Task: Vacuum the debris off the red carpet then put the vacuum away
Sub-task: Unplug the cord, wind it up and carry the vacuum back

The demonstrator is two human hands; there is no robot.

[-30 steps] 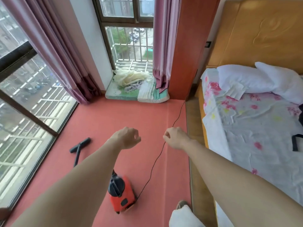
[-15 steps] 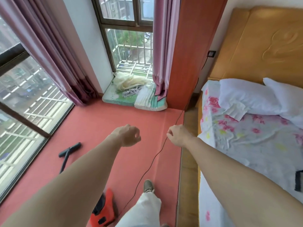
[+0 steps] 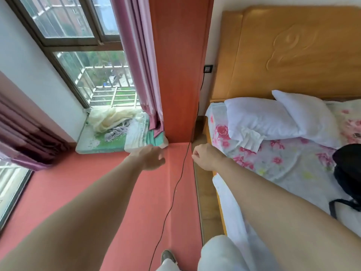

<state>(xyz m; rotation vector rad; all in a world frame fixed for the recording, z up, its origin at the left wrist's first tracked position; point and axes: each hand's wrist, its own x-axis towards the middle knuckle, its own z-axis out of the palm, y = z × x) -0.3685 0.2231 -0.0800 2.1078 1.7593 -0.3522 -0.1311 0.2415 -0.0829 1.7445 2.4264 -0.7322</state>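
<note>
Head view: a thin black vacuum cord [image 3: 176,184] crosses the red carpet [image 3: 97,182] to the wall socket [image 3: 208,68] right of the red-brown wooden pillar [image 3: 179,65]; the vacuum body is out of view. The right hand [image 3: 207,157] curls just beside the cord, grip uncertain. The left hand [image 3: 152,157] is too blurred to read. The cord is likely light and limp, so best held at the plug.
</note>
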